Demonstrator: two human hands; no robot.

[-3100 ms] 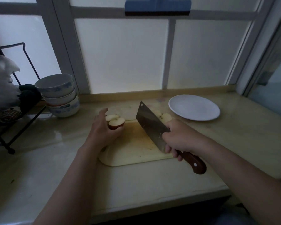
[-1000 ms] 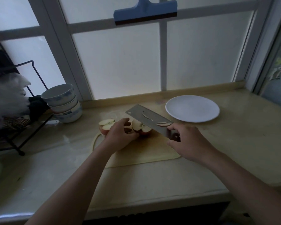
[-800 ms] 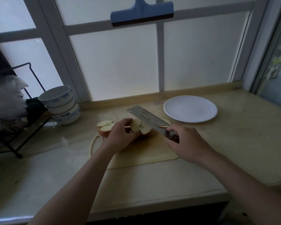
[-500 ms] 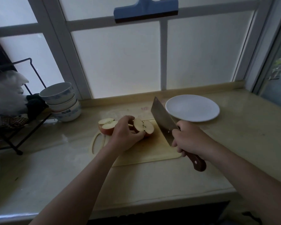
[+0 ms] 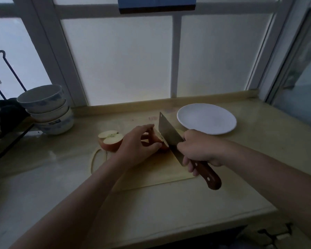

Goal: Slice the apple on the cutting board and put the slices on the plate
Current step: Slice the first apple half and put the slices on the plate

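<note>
A pale cutting board (image 5: 151, 173) lies on the counter. At its far left corner sits one apple half (image 5: 110, 140), cut face up. My left hand (image 5: 136, 143) grips another apple piece (image 5: 158, 139) in the middle of the board, fingers curled over it. My right hand (image 5: 197, 150) holds the wooden handle of a cleaver (image 5: 169, 133). The blade stands upright against the right side of that apple piece. A white plate (image 5: 206, 118) sits behind and to the right of the board, with nothing on it.
A stack of bowls (image 5: 47, 109) stands at the back left beside a black wire rack (image 5: 7, 108). The window wall runs along the back of the counter. The counter's front edge (image 5: 187, 236) is near me.
The cleaver has swung left from beside the plate and now stands against the apple piece that my left hand holds. Before that its blade lay flat over the apple.
</note>
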